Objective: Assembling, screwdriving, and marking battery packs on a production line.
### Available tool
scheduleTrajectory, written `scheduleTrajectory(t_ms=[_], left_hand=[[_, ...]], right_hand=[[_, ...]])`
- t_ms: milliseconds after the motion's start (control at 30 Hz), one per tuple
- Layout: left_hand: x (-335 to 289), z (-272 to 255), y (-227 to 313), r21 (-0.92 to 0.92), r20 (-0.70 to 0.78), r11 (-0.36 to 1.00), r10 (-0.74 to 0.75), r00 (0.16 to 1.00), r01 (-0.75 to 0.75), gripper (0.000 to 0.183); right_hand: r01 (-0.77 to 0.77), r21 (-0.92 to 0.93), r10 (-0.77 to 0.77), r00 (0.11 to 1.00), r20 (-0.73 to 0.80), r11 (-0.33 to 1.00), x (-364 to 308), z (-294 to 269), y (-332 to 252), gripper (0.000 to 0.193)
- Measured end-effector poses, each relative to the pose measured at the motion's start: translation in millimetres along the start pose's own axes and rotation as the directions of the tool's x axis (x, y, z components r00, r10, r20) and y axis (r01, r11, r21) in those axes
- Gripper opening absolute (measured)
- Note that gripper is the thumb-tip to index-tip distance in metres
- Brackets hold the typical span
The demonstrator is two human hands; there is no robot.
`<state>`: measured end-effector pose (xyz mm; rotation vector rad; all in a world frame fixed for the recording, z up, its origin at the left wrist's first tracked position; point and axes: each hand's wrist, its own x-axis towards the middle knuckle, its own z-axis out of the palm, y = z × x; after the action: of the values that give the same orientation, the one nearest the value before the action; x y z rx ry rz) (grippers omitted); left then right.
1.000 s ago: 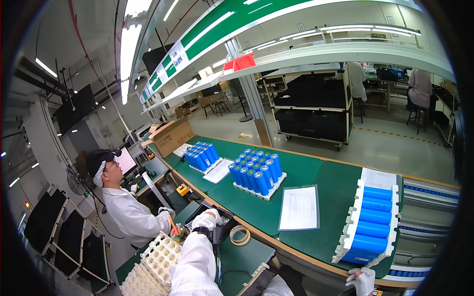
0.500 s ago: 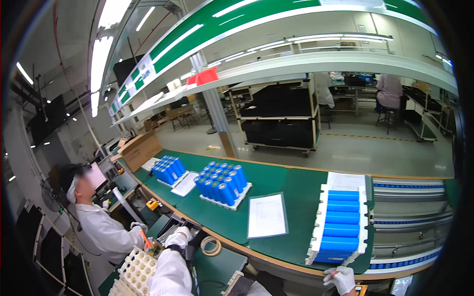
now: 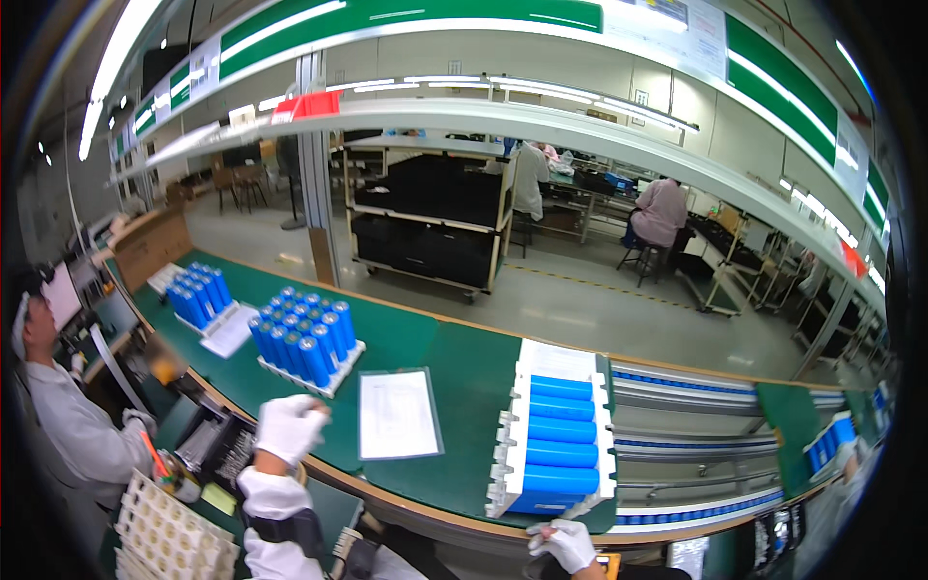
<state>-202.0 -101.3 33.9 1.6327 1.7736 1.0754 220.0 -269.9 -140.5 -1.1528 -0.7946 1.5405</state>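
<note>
My left hand (image 3: 288, 431), in a white glove, is over the near edge of the green bench (image 3: 464, 362). Its fingers are drawn together and slightly blurred; whatever they hold is too small to make out. Beyond it, blue cylindrical battery cells (image 3: 307, 333) stand upright in a white plastic holder (image 3: 340, 379). My right hand (image 3: 565, 545), also gloved with bare fingertips, is at the bench edge with its fingers closed; any content is hidden. Just above it lies a battery pack (image 3: 559, 454) of blue cells on their sides between two white holders.
A printed sheet in a clear sleeve (image 3: 398, 414) lies mid-bench. More upright cells (image 3: 200, 295) stand farther left. White cell holders (image 3: 174, 532) are stacked at lower left, near a co-worker (image 3: 82, 425). A roller conveyor (image 3: 691, 445) adjoins the right side, with another person's sleeve (image 3: 836, 493) beyond.
My left hand has come up from the dark parts tray at the left to above the bench edge. The view has turned right; my right hand stays beside the pack.
</note>
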Motion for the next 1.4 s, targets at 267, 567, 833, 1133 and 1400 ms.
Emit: scheduleTrajectory(t_ms=[267, 567, 833, 1133, 1400], left_hand=[[-26.5, 194.3, 17.8, -0.547, 0.505, 0.822, 0.172, 0.846, 0.159, 0.019], [14.4, 251.2, 22.1, -0.499, 0.209, 0.85, 0.307, 0.928, -0.169, 0.023], [37.5, 286.6, 35.7, -0.532, -0.007, 0.731, 0.501, 0.865, -0.428, 0.015], [31.9, 292.7, 39.0, -0.362, -0.168, 0.673, 0.633, 0.756, -0.645, 0.014], [12.1, 298.9, 36.9, -0.313, -0.264, 0.654, 0.637, 0.724, -0.689, 0.019]], right_hand=[[0.02, 0.122, -0.025, 0.999, 0.037, 0.992, 1.4, -3.3, 6.7, 0.02], [0.007, 0.004, -0.007, 0.999, -0.032, 1.0, -3.7, 0.7, -5.3, 0.017], [0.074, 0.012, -0.074, 0.996, -0.041, 0.997, -8.5, 9.6, -3.8, 0.019], [0.087, 0.025, -0.086, 0.996, -0.027, 0.996, -1.0, 20.1, -4.3, 0.022], [0.075, 0.013, -0.076, 0.997, 0.0, 0.997, 0.3, 16.9, 4.5, 0.021]])
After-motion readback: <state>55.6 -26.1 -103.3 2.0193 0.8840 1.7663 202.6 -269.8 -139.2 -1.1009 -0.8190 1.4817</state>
